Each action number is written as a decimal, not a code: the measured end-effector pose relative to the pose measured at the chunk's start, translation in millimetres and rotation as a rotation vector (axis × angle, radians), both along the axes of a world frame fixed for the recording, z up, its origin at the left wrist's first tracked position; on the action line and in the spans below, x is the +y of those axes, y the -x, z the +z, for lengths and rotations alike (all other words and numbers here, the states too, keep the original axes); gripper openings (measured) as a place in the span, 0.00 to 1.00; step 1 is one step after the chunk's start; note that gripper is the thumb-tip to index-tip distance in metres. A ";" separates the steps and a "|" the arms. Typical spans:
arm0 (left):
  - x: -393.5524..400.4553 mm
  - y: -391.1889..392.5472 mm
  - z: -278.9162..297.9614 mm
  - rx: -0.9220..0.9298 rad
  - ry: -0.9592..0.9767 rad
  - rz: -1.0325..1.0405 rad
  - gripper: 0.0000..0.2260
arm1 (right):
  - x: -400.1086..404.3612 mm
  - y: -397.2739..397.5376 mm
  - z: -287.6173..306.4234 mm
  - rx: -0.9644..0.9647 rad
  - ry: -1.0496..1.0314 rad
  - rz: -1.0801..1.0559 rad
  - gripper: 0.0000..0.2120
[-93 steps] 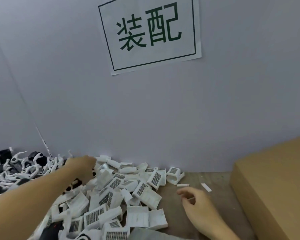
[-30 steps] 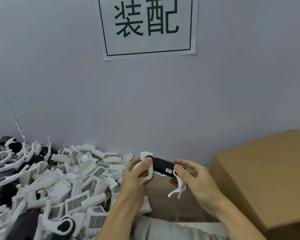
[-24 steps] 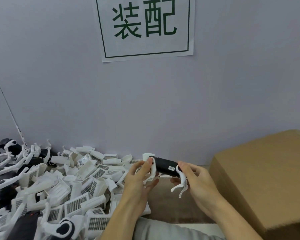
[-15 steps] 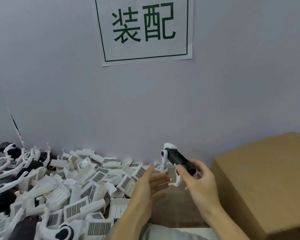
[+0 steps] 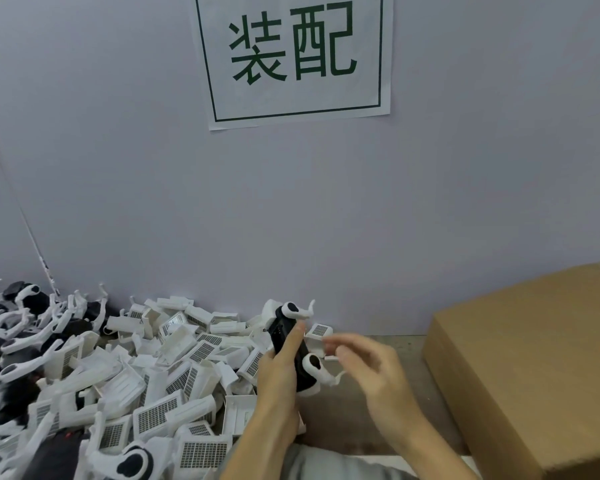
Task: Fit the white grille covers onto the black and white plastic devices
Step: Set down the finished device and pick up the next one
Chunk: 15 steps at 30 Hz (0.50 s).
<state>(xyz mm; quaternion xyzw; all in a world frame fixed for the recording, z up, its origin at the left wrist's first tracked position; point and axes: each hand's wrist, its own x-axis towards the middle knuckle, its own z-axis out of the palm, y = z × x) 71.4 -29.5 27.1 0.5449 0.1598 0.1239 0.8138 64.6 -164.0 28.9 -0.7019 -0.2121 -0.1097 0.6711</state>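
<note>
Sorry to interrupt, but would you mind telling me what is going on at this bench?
A person is assembling small plastic parts. The left hand holds a black and white device upright above the table. The right hand hovers beside it, blurred and apparently empty. No grille is fitted yet; loose white grille covers are heaped to the left, a cardboard box stands right.

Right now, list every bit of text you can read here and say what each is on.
"装配": large green characters inside a green border on the white paper sign taped to the wall.
Black device held in the left hand: no legible label on the side shown.
Grille covers and cardboard box: no print visible.
</note>
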 end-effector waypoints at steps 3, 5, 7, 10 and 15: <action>0.7 0.6 4.5 0.002 -0.077 0.039 0.18 | -8.8 -10.6 -0.7 0.154 -0.221 -0.255 0.13; 1.0 1.9 6.2 0.011 -0.153 0.033 0.23 | -18.1 -16.9 -0.8 0.283 -0.339 -0.347 0.14; 2.8 4.6 6.3 0.024 -0.164 0.011 0.23 | -24.4 -21.2 -2.2 0.357 -0.419 -0.407 0.14; 8.8 5.5 9.8 -0.075 0.223 -0.119 0.20 | -27.3 -25.2 -4.1 0.419 -0.487 -0.454 0.15; 10.2 13.9 17.0 -0.225 0.697 -0.211 0.13 | -18.5 -20.0 -6.0 0.483 -0.220 -0.188 0.15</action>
